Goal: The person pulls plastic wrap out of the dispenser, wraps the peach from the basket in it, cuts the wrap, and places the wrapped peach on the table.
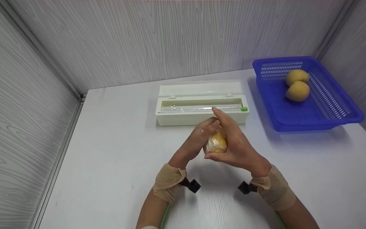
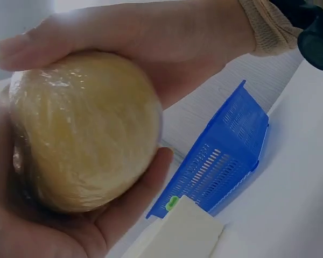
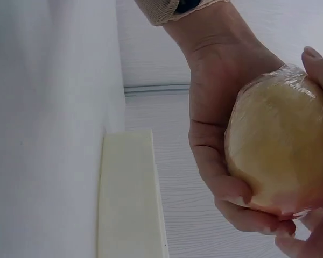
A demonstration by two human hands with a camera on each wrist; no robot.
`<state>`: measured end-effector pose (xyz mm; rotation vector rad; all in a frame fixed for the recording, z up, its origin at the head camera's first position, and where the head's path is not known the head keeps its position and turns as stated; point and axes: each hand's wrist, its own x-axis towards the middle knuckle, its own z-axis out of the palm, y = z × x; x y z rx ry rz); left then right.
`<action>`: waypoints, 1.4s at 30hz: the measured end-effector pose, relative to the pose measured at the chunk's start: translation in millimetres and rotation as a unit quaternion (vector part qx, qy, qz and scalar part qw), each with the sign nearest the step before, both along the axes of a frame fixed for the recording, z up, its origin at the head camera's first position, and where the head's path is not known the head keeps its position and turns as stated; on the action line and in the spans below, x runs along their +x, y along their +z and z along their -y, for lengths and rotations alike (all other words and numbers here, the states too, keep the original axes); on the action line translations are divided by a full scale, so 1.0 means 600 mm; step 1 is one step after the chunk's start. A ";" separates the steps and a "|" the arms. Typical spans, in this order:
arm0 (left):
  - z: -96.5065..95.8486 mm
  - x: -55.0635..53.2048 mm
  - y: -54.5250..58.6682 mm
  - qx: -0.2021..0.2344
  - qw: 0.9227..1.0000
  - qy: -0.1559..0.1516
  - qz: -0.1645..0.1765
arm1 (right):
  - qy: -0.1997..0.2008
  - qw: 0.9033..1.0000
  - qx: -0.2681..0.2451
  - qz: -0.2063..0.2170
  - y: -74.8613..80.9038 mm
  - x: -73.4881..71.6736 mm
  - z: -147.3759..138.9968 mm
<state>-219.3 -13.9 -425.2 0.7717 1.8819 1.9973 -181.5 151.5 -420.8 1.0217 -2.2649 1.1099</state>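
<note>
A yellow peach [image 1: 216, 142], covered in clear cling film, is held between both hands over the table. My left hand [image 1: 199, 136] cups it from the left, with curled fingers around its side in the right wrist view. From the right, my right hand [image 1: 241, 144] grips it, the thumb lying along its near side. Wrinkled, shiny film shows over the peach [image 2: 89, 131] in the left wrist view, and gathered film stands up at one end of the peach [image 3: 280, 142] in the right wrist view. Just beyond the hands stands a white cling film dispenser [image 1: 186, 119], its lid raised and a roll inside.
A blue plastic basket [image 1: 284, 119] stands at the back right, with two unheld peaches [image 1: 298, 91] in it. The dispenser has a green slider [image 1: 244, 109] at its right end. Pale wood-grain panels [image 1: 122, 41] enclose the white table [image 1: 113, 152] at the back and sides.
</note>
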 end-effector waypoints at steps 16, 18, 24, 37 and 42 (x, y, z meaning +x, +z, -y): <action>-0.019 0.029 0.020 -0.009 0.967 0.200 -0.156 | -0.094 0.995 0.018 -0.005 0.008 0.007 0.000; -0.019 0.035 0.025 -0.067 0.953 0.212 -0.207 | -0.115 0.992 0.036 -0.024 0.011 0.010 0.002; -0.025 0.049 0.031 -0.125 0.901 0.250 -0.331 | -0.117 0.992 0.034 -0.039 0.023 0.027 0.013; -0.023 0.055 0.048 0.207 0.974 -0.005 0.091 | -0.080 0.988 -0.079 -0.105 0.041 0.039 0.013; -0.020 0.049 0.045 0.187 0.979 -0.018 0.084 | -0.057 0.986 -0.068 -0.139 0.046 0.031 0.004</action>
